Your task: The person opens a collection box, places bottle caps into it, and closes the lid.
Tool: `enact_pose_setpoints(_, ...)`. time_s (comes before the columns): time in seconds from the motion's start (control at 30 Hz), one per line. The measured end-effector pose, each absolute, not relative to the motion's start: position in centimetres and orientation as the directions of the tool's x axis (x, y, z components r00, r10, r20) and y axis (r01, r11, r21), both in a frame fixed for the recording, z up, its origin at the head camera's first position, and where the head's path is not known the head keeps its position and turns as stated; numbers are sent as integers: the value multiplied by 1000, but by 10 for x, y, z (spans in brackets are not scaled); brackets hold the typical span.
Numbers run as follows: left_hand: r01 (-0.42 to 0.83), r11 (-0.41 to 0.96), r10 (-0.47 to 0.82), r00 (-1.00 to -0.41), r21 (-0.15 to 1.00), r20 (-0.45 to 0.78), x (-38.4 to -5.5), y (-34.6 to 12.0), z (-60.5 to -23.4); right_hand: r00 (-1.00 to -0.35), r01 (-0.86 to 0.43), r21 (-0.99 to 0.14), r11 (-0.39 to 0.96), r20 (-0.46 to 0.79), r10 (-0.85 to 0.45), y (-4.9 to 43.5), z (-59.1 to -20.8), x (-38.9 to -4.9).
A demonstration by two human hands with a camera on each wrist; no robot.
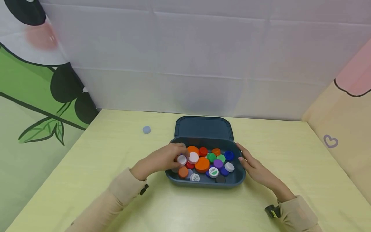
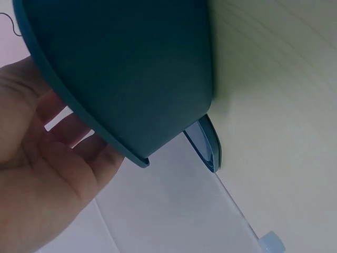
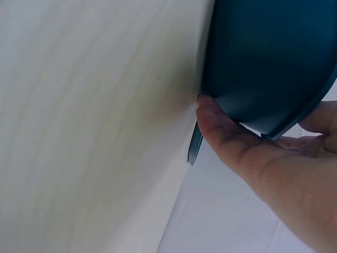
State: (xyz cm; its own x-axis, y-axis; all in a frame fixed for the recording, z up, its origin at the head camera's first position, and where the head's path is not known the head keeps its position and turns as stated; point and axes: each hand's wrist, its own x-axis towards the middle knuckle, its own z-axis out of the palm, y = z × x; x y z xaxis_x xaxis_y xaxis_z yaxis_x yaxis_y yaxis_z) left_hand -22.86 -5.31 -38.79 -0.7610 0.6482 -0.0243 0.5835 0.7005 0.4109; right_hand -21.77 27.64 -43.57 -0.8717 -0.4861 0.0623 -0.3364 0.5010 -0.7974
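Observation:
A dark blue box with its lid folded back stands on the table, full of bottle caps of many colours. My left hand reaches over the box's left rim, fingers bent down among the caps. A white cap shows between its thumb and forefinger; I cannot tell whether they pinch it. In the left wrist view, the box wall hides those fingertips. My right hand holds the box's right end, thumb at the rim. Its fingers lie along the outer wall, down by the table, in the right wrist view.
A single pale blue cap lies on the table, left of the lid. The pale yellow table meets a white sheet behind the box. Printed panels stand at both sides.

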Motion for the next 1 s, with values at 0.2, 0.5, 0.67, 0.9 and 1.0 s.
enact_pose_setpoints(0.2, 609, 700, 661, -750, 372, -15, -228, -53, -391, -872, -329, -801, 501, 54, -486, 276, -435, -218)
enact_pose_setpoints(0.5, 588, 715, 642, -766, 378, -22, -228, -52, -389, -874, -321, -804, 501, 48, -483, 276, -434, -216)
enact_pose_setpoints(0.67, 556, 699, 618, -786, 450, 11, -234, -58, -384, -875, -319, -803, 504, 44, -483, 277, -434, -217)
enact_pose_setpoints(0.9, 518, 661, 545, -829, 544, 126, -250, -79, -376, -874, -325, -797, 508, 48, -483, 277, -435, -218)
enact_pose_setpoints(1.0, 486, 664, 489, -857, 568, 161, -258, -90, -375, -875, -321, -799, 508, 44, -482, 277, -434, -218)
